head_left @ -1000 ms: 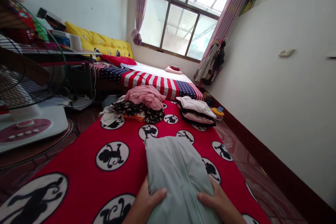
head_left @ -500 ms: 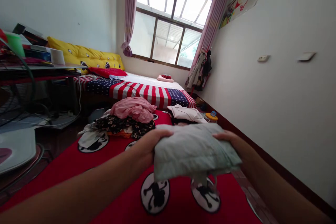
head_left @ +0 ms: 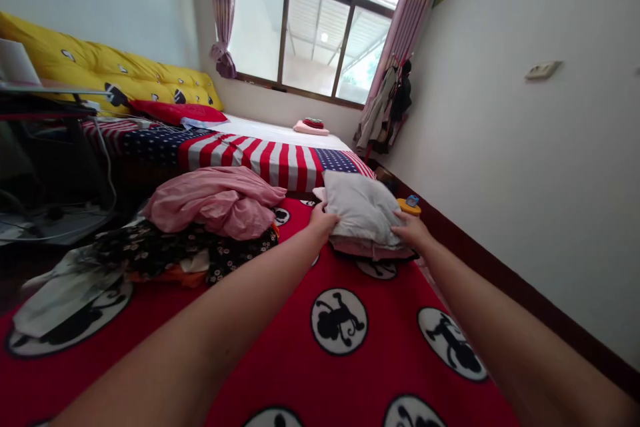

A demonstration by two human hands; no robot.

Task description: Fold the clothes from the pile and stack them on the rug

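Note:
A folded pale grey-green garment (head_left: 364,207) lies on top of a low stack of folded clothes (head_left: 370,251) on the red blanket. My left hand (head_left: 323,222) grips its left edge, and my right hand (head_left: 411,229) grips the right edge. Both thumbs rest over the cloth; the other fingers are partly hidden. Which kind of garment it is, I cannot tell. Left of the stack is a loose heap with a pink cloth (head_left: 220,200) over a black floral cloth (head_left: 150,247).
The red blanket (head_left: 280,347) with monkey prints covers the floor. Behind it stands a bed with a stars-and-stripes cover (head_left: 250,157). A yellow round object (head_left: 409,207) sits right of the stack, near the wall. A desk (head_left: 55,90) with cables is at the left.
Both hands have carried the folded garment forward and set it down on the folded stack. My view has moved closer to the clothes.

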